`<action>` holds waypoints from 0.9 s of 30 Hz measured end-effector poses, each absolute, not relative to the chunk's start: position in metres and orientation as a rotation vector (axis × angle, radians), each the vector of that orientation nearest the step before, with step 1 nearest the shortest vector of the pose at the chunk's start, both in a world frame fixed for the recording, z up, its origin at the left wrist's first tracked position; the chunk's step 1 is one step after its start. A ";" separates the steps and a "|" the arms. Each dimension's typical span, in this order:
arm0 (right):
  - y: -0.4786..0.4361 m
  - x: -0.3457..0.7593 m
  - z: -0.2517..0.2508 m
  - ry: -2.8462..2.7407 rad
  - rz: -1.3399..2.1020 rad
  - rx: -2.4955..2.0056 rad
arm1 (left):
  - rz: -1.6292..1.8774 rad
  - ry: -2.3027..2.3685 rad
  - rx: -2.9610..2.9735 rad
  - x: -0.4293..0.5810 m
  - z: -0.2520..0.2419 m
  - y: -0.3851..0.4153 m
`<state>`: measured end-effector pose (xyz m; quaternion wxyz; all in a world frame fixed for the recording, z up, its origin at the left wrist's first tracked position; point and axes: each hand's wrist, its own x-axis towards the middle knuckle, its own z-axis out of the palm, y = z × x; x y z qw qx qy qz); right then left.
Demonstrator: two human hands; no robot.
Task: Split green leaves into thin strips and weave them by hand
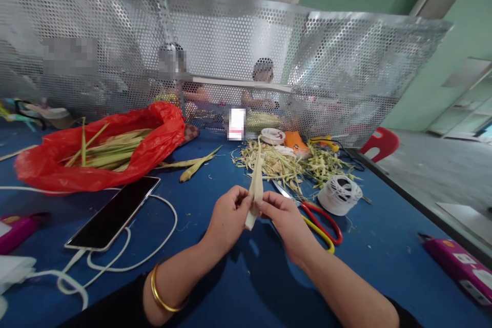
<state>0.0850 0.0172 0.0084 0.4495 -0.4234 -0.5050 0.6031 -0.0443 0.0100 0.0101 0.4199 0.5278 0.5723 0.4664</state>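
Observation:
Between both hands stands a pale, dried corn husk (257,184), its thin tip pointing away and its cut base towards me. My left hand (229,215) pinches it from the left with thumb and fingers. From the right, my right hand (286,218) pinches the same husk low down, close to the left thumb. Scissors (321,220) with red and yellow handles lie just beyond my right hand, their blades partly behind it. Two loose husk pieces (198,165) rest on the blue table (215,297) further off to the left.
A red plastic bag (161,138) of long husks stands left, behind a phone (115,212) with a white cable (175,215). Husk scraps (265,161) are piled ahead, near a tape roll (272,136) and a white string spool (340,195). A perforated metal screen (230,36) bounds the back; people sit behind it.

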 end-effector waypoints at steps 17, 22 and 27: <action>0.019 0.083 0.003 -1.426 1.248 -1.175 | 1.151 1.496 1.312 -0.042 0.003 0.008; 0.017 0.083 0.009 -1.495 1.164 -1.137 | 1.145 1.602 1.373 -0.043 0.002 0.008; 0.017 0.082 0.003 -1.545 1.157 -1.195 | 1.148 1.637 1.421 -0.045 0.003 0.009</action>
